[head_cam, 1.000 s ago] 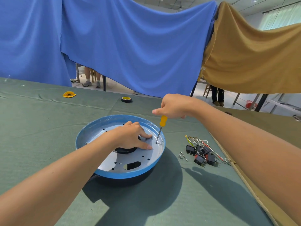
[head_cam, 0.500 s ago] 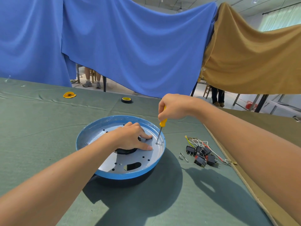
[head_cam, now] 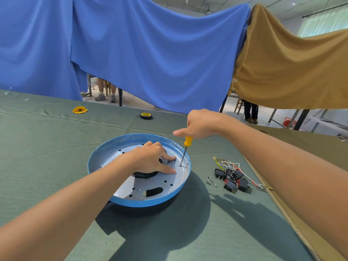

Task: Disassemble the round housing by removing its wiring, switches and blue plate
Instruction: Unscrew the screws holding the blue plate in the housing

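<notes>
The round housing with its blue plate (head_cam: 105, 151) sits on the green table, the plate's pale inner face full of holes. My left hand (head_cam: 152, 159) presses flat on the plate near its black centre, fingers spread. My right hand (head_cam: 197, 125) grips the yellow-handled screwdriver (head_cam: 185, 151) upright, index finger pointing left, with the tip set on a screw at the plate's right rim. The removed black switches with their wiring (head_cam: 233, 176) lie in a heap to the right of the housing.
A loose screw and nut (head_cam: 211, 180) lie between housing and switches. A roll of yellow tape (head_cam: 146, 115) and a yellow scrap (head_cam: 80, 109) sit at the table's far side. A tan cloth edge (head_cam: 282, 204) borders the right. Blue and tan sheets hang behind.
My right hand has turned on the screwdriver handle, regripping it, and its index finger now points out to the left. The left hand stays pressed on the plate.
</notes>
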Motion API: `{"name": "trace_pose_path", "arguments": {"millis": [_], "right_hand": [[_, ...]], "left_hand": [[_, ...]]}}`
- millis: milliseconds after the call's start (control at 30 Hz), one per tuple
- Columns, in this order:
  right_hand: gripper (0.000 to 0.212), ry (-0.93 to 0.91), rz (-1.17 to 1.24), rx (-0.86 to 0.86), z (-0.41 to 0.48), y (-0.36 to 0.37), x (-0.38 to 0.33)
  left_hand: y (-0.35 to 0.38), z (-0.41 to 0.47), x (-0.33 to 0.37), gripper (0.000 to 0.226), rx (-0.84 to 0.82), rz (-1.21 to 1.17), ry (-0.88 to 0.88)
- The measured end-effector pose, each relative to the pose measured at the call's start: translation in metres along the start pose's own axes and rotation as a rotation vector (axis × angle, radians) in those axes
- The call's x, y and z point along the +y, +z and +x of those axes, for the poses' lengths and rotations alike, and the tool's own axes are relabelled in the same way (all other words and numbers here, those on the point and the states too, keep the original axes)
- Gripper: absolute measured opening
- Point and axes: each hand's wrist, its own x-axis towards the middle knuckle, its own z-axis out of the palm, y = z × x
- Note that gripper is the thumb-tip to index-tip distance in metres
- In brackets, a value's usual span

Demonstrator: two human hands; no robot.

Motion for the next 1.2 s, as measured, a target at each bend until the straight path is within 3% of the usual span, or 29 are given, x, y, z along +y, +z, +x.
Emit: {"name": "trace_pose_path", "arguments": {"millis": [67,200,300,400,533,767,967,1200], "right_hand": [[0.055,0.006,-0.006,0.037,-0.0008,-0.0003,0.0003],[0.030,-0.032,0.046,-0.045,-0.0008,-0.0039,0.0010],[0.042,-0.017,0.042,-0.072,0.0002,-0.0044,0.0007],[0.057,0.025,-0.018,0.017,0.0008,-0.0024,0.0006],[0.028,0.011,-0.001,-0.037,0.0010,-0.0039,0.0010],[0.059,0.012,-0.014,-0.035,0.0011,-0.0017,-0.0002],[0.030,-0.020,0.041,-0.029,-0.0019,-0.0035,-0.0006],[0.053,0.022,-0.080,0.036,-0.0024,0.0004,-0.0025]], "left_hand": [[-0.0002,-0.0001,0.0001,0.063,-0.005,-0.007,-0.004],[-0.0013,-0.0014,0.0012,0.064,-0.010,0.002,-0.001],[-0.0019,-0.0023,0.0019,0.063,-0.005,0.003,0.000],[-0.0022,-0.0027,0.0025,0.063,-0.012,0.017,-0.003],[-0.0018,-0.0025,0.0026,0.064,-0.012,0.026,-0.003],[-0.0017,-0.0023,0.0018,0.064,-0.015,0.025,-0.005],[-0.0017,-0.0020,0.0022,0.064,-0.017,0.032,-0.008],[-0.0004,-0.0022,0.0004,0.064,-0.013,0.009,-0.015]]}}
